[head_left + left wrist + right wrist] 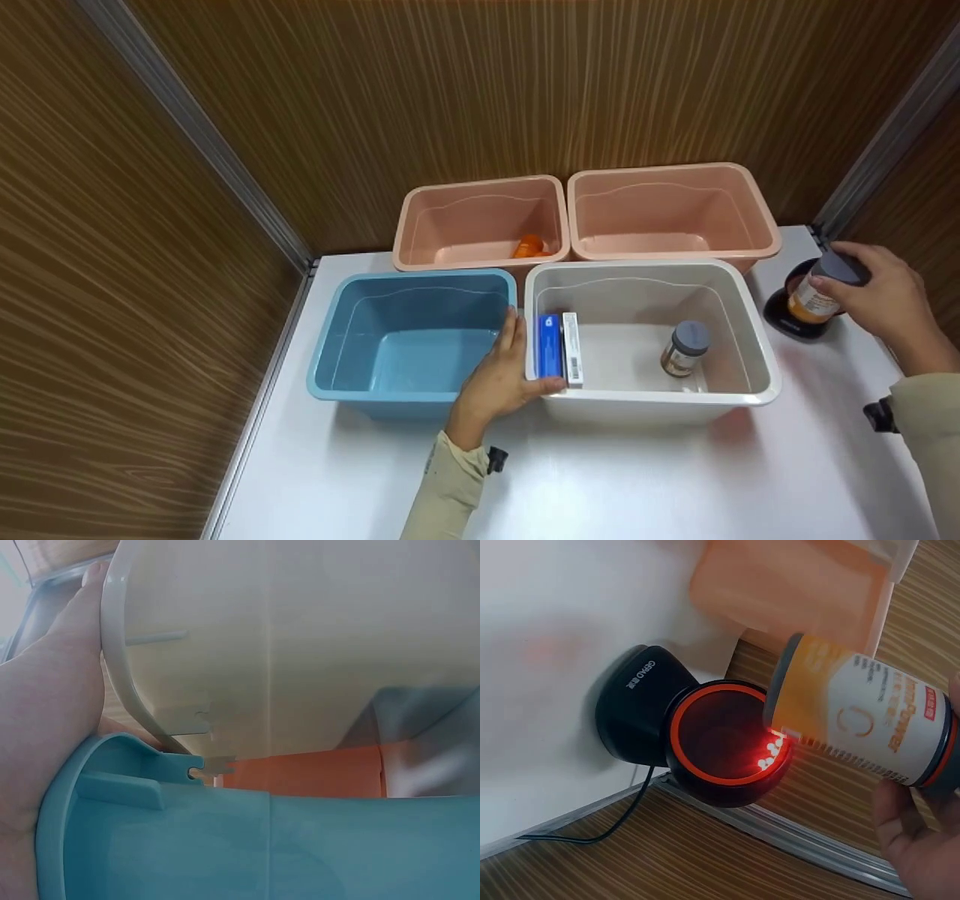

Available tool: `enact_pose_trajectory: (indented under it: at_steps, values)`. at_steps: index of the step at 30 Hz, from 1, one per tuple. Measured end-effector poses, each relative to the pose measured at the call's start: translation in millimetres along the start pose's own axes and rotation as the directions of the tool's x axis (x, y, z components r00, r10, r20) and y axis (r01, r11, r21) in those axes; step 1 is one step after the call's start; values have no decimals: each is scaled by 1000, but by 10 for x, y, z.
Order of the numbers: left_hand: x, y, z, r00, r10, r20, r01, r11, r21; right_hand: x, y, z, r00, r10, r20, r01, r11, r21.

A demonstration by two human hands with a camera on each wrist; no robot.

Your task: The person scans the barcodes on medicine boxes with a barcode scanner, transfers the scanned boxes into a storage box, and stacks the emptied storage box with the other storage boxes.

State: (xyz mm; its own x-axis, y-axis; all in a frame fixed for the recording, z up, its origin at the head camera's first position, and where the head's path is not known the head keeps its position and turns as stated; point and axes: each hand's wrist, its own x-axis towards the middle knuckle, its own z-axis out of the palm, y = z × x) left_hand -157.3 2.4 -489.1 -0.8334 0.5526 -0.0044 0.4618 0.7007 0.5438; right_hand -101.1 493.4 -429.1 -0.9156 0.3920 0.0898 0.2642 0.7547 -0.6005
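1. The white counter carries everything, the bins grouped at its middle and back, perhaps so that all lie within reach.
2. The white bin and blue bin stand side by side in front; the left pink bin and right pink bin stand behind them, probably to keep contents apart.
3. The left hand lies across the neighbouring rims of the blue and white bins, fingers straight and gripping nothing; it seems a mere resting place.
4. The right hand pinches the bottle near its grey cap, a hold that leaves most of the label uncovered.
5. The black scanner sits right of the bins, its round window lit red at one edge, likely placed there for easy presenting.
6. The bottle tilts over that window, lower end foremost, presumably to show its printing; whether they touch, I cannot tell.
7. Inside the white bin, a blue box and white box stand against the left wall, apparently for support; a grey-capped jar is farther right.
8. An orange item lies in the left pink bin, partly hidden.
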Motion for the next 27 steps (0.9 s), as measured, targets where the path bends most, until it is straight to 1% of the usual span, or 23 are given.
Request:
enact_pose_trajectory:
  at_steps: [2, 9, 13, 20, 27]
  values:
    - [1, -2, 2, 1000, -3, 2, 3, 1000, 1, -2, 30, 7, 999, -32, 6, 32, 999, 2]
    - [-1, -9, 4, 1000, 1, -1, -1, 1000, 6, -6, 74, 28, 996, -80, 38, 78, 996, 38]
    - [-2, -10, -2, 1000, 4, -4, -4, 1000, 8, -9, 69, 24, 994, -103, 43, 101, 994, 51]
    - [-9, -8, -4, 1000, 14, -4, -14, 999, -29, -17, 92, 28, 987, -157, 27, 156, 987, 39]
    - [-2, -8, 1, 1000, 2, 0, -2, 1000, -21, -21, 93, 33, 989, -145, 25, 144, 989, 41]
